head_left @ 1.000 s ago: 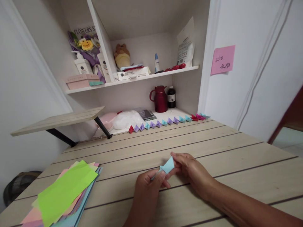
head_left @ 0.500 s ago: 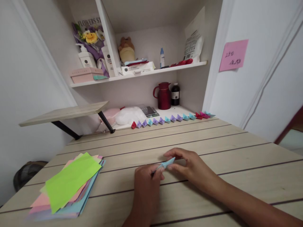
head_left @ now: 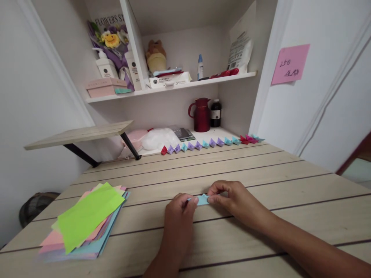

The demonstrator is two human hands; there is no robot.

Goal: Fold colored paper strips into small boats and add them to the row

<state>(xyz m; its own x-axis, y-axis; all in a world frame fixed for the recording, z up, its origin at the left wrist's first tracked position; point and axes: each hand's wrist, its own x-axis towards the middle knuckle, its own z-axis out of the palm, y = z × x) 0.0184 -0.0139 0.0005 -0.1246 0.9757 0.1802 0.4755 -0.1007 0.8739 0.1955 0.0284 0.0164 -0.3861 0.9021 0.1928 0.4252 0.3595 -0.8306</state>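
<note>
A small folded piece of light blue paper (head_left: 202, 199) is held just over the wooden tabletop, between my two hands. My left hand (head_left: 181, 210) pinches its left end between thumb and fingers. At the other end, my right hand (head_left: 230, 195) grips the paper's right edge with thumb and curled fingers. The paper shows a flat lower band and a small raised fold on top; my fingertips cover both ends. Along the back of the table runs a row of small folded paper boats (head_left: 198, 145) in red, purple, blue and pink.
A stack of coloured paper sheets (head_left: 89, 218), bright green on top, lies at the left. Behind it stands a small raised wooden shelf (head_left: 81, 133) on black legs. A red jug (head_left: 201, 115) and a dark bottle (head_left: 215, 113) stand in the back cubby.
The blue paper has gone from a slanted, pointed shape to a flatter, level band. My right hand has closed onto its right end, and my left hand still holds the left.
</note>
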